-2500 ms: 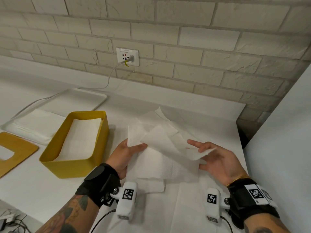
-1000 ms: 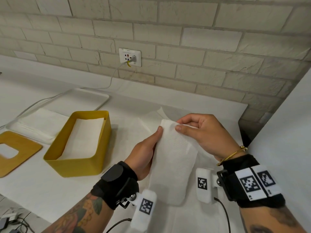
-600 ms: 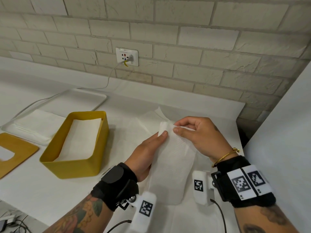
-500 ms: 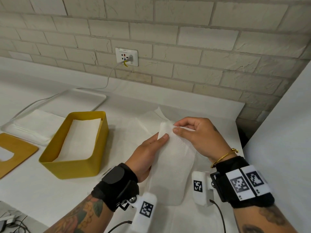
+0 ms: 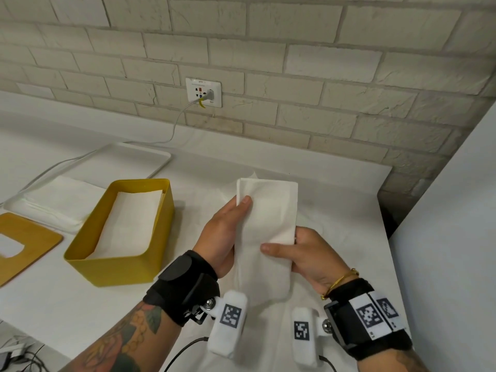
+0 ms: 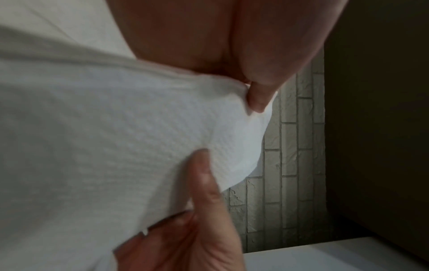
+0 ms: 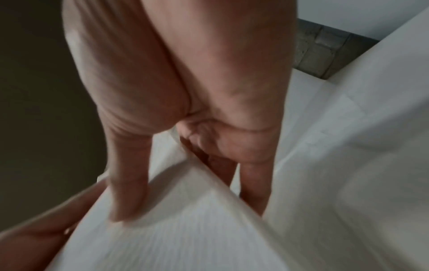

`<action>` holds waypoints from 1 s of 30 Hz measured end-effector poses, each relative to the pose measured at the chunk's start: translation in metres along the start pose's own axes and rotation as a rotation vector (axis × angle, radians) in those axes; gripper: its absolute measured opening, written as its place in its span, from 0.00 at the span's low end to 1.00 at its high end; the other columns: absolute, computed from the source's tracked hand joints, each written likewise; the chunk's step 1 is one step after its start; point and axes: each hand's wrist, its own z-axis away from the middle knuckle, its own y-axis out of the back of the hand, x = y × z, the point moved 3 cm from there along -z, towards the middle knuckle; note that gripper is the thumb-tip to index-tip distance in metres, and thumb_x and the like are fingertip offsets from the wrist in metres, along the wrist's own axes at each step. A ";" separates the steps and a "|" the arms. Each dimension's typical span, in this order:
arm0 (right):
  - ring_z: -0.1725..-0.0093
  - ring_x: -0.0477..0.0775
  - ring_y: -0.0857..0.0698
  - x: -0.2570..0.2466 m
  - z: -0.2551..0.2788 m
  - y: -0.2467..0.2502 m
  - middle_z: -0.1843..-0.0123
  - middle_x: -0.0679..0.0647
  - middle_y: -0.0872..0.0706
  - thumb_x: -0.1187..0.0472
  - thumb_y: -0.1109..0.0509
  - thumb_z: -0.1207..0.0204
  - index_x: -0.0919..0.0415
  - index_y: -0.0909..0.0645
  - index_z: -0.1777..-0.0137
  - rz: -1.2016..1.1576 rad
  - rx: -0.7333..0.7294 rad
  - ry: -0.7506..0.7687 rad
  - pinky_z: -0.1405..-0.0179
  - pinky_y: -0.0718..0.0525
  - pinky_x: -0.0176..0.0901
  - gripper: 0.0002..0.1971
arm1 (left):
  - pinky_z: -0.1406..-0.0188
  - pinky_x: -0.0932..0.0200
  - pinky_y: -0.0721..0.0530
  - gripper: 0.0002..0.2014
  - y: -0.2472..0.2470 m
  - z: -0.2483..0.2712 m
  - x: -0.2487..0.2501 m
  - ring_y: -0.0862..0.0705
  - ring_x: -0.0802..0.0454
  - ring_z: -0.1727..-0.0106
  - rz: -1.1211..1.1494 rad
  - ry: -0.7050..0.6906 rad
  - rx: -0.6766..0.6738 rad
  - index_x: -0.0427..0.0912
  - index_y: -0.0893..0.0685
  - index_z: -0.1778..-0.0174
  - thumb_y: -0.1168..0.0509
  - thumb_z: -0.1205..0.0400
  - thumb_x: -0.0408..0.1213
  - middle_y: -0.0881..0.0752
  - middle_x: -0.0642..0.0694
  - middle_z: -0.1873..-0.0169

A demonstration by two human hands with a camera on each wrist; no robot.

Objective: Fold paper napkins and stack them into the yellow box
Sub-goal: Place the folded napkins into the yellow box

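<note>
Centre frame: I pinch folded napkin in both hands, left hand and right hand; long axis near-parallel to yellow box at left, left hand nearer.

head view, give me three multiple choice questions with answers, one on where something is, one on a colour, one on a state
1. Where is the folded napkin?
A. inside the box
B. held up between both hands
C. on the white tray

2. What colour is the box?
A. yellow
B. blue
C. black

3. What is the state of the box?
A. lid shut
B. open, napkins inside
C. tipped on its side

Answers:
1 B: the left hand and right hand each pinch one long edge of it, right of the box.
2 A: its walls are yellow.
3 B: white napkins show inside it, and a wooden lid lies to its left.
</note>
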 end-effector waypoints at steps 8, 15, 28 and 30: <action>0.44 0.53 0.07 0.014 0.005 0.004 0.45 0.54 0.05 0.65 0.19 0.26 0.61 0.12 0.39 0.175 -0.123 -0.080 0.40 0.09 0.50 0.16 | 0.40 0.44 0.10 0.18 0.012 -0.007 0.006 0.10 0.39 0.40 -0.035 -0.029 0.061 0.41 0.18 0.29 0.41 0.10 0.46 0.11 0.36 0.38; 0.45 0.56 0.07 -0.017 -0.006 0.003 0.47 0.52 0.06 0.59 0.26 0.17 0.53 0.12 0.43 0.083 0.229 0.200 0.37 0.12 0.66 0.06 | 0.37 0.42 0.12 0.14 0.005 -0.004 -0.008 0.11 0.40 0.37 -0.212 -0.035 -0.022 0.46 0.19 0.28 0.40 0.10 0.40 0.10 0.42 0.38; 0.47 0.57 0.09 0.001 0.007 -0.018 0.53 0.50 0.07 0.62 0.33 0.14 0.50 0.13 0.46 0.049 0.400 0.148 0.42 0.11 0.61 0.08 | 0.37 0.50 0.15 0.23 0.013 0.006 -0.025 0.13 0.50 0.41 -0.960 -0.073 0.029 0.53 0.24 0.25 0.41 0.14 0.27 0.11 0.51 0.41; 0.49 0.60 0.09 0.008 0.005 -0.019 0.56 0.53 0.07 0.61 0.31 0.15 0.53 0.14 0.51 0.055 0.425 0.114 0.46 0.11 0.60 0.05 | 0.38 0.51 0.14 0.21 0.022 0.006 -0.025 0.12 0.51 0.43 -0.931 -0.050 0.037 0.52 0.22 0.28 0.38 0.14 0.28 0.10 0.50 0.43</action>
